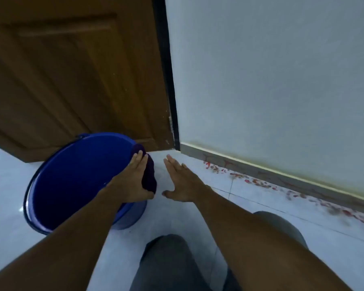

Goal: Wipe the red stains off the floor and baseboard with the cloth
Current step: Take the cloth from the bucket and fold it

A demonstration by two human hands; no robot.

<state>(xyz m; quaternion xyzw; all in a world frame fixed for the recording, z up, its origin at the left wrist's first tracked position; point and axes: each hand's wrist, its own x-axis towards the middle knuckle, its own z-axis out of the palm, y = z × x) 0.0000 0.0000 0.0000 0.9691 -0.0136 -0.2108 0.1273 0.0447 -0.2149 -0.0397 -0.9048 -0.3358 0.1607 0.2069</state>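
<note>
A dark purple cloth (149, 175) hangs over the right rim of a blue bucket (76, 177). My left hand (135, 181) holds the cloth, thumb under it and fingers laid along it. My right hand (181, 181) hovers open just right of the cloth, palm toward it, fingers straight, holding nothing. Red stains (259, 183) run in a band along the white tiled floor (177, 223) at the foot of the wall. More red marks (227, 163) streak the grey baseboard (282, 177) above them.
A brown wooden door (72, 76) stands behind the bucket, its dark frame edge (169, 80) meeting the pale wall (271, 80). My knees in grey trousers (166, 261) are low in view, between the arms.
</note>
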